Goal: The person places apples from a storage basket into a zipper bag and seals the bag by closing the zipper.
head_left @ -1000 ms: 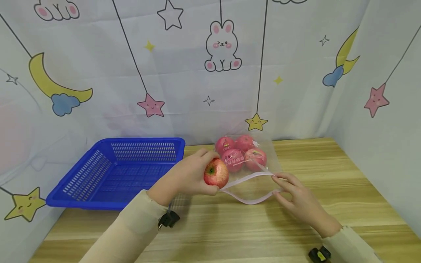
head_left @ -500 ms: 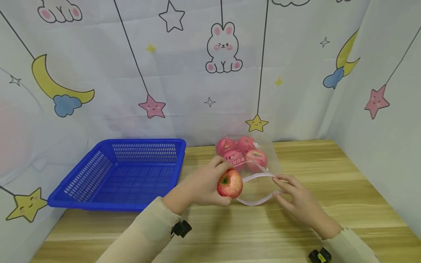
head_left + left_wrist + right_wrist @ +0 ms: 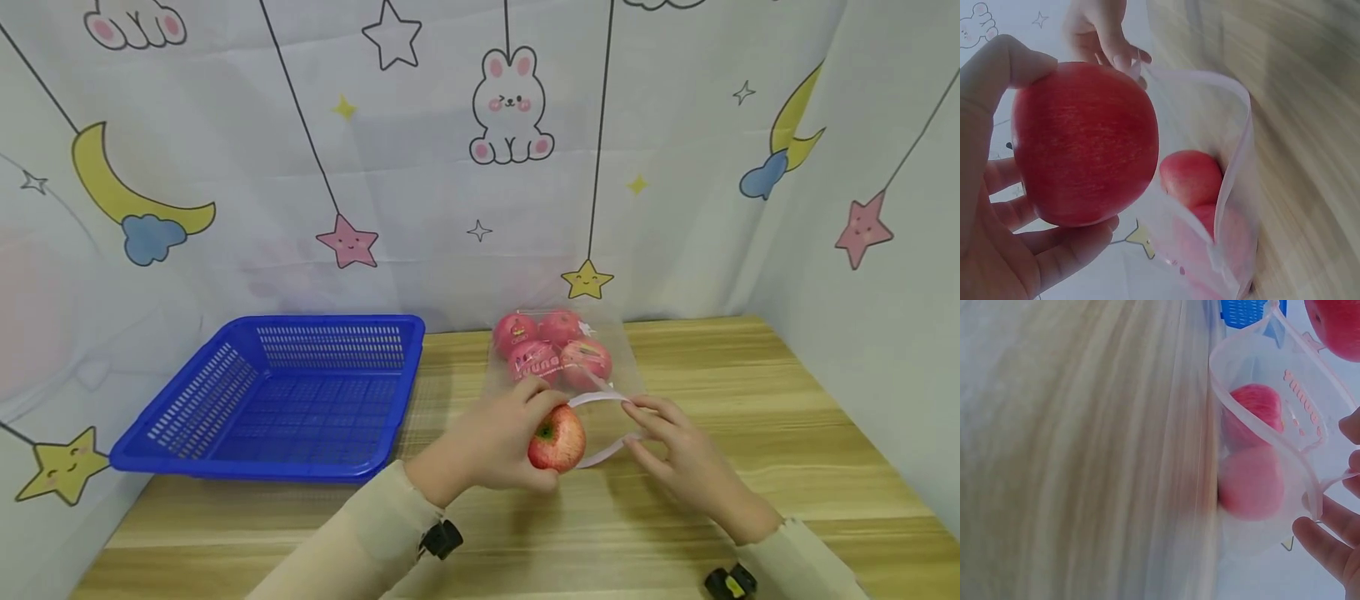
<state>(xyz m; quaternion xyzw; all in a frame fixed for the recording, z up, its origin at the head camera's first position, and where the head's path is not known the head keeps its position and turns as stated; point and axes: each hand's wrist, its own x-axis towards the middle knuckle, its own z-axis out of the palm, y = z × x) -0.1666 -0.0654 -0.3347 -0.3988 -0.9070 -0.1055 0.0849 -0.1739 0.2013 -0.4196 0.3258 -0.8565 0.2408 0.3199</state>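
Note:
My left hand (image 3: 502,442) grips a red apple (image 3: 557,440) in front of the mouth of a clear zip bag (image 3: 626,367). In the left wrist view that apple (image 3: 1085,144) sits between thumb and fingers, with the bag's rim (image 3: 1244,119) beyond it. My right hand (image 3: 686,458) pinches the bag at the right end of its mouth, which gapes. Several red apples (image 3: 534,362) lie inside the bag, toward its far end. The right wrist view shows the pale rim (image 3: 1254,422) bowed apart, two apples in the bag and the held apple (image 3: 1341,331) at the upper right.
A blue plastic basket (image 3: 266,467) with slotted sides stands at the left of the wooden table (image 3: 750,400); no fruit shows in it. A white printed curtain (image 3: 420,167) hangs right behind the table and along both sides.
My left hand has carried the apple to the right and nearer to me, from the bag mouth's left end to in front of its opening. My right hand stays at the bag.

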